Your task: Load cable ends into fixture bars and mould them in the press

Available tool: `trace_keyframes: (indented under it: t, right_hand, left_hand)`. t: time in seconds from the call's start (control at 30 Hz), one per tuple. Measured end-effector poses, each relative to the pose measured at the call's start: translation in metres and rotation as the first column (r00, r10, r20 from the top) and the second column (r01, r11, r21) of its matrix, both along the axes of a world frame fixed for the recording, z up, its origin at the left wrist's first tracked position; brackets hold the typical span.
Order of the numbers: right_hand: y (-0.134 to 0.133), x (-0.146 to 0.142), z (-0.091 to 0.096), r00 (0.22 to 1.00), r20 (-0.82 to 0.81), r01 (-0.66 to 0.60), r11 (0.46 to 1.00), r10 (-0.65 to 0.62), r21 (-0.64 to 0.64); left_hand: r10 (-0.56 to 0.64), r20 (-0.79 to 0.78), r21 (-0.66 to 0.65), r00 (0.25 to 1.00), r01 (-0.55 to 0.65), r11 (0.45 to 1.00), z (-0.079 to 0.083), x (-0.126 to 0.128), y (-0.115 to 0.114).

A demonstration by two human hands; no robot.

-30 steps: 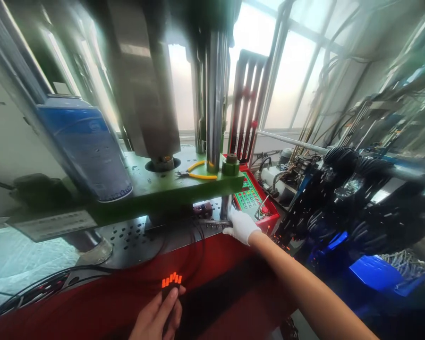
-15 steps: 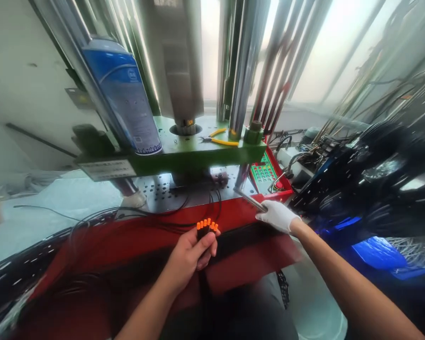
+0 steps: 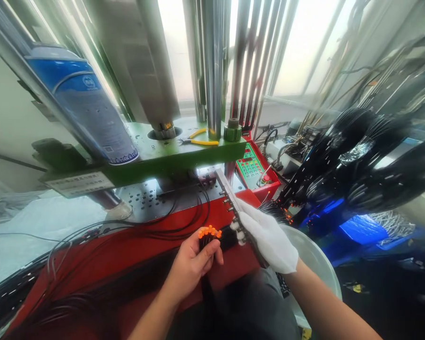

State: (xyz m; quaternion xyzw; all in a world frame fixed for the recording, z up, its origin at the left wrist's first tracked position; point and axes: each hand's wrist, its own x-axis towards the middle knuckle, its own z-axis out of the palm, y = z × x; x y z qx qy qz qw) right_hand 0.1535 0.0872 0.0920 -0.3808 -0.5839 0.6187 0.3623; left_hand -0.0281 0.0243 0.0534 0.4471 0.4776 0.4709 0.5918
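Hands (image 3: 194,261), two, one metal bar (image 3: 229,193)

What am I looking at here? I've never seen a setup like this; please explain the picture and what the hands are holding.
You look forward and down from a camera worn on the person's head. There is no robot: the bare left hand pinches a small bundle of dark pieces with orange tips, while the white-gloved right hand grips a metal bar with small pegs along one side. Ahead is a machine with metal columns and a green plate; a blue-topped can and yellow-handled pliers rest on it. A control panel sits beyond the right hand.
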Motion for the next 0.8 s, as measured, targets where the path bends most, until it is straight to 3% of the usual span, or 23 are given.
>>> trace_keyframes:
  t: [0.13, 0.23, 0.43, 0.8]
  right_hand:
    - [0.002, -0.014, 0.0, 1.0, -0.012, 0.025, 0.999, -0.025, -0.02]
    - [0.001, -0.017, -0.003, 0.996, -0.085, -0.031, 1.0, 0.031, 0.001]
    - [-0.002, -0.015, 0.006, 0.985, -0.154, -0.078, 0.997, 0.078, 0.007]
    - [-0.003, -0.017, 0.014, 0.995, -0.09, -0.049, 0.999, 0.049, 0.001]
  left_hand:
    - [0.07, -0.018, -0.058, 0.997, -0.07, 0.996, 0.0, 0.001, -0.006]
    - [0.075, -0.072, -0.029, 0.995, -0.078, 0.997, -0.001, 0.0, -0.007]
    - [-0.057, -0.192, 0.07, 0.98, 0.071, 0.995, 0.004, 0.002, -0.008]
    - [-0.128, -0.23, 0.035, 0.965, 0.139, 0.99, 0.002, 0.001, -0.011]
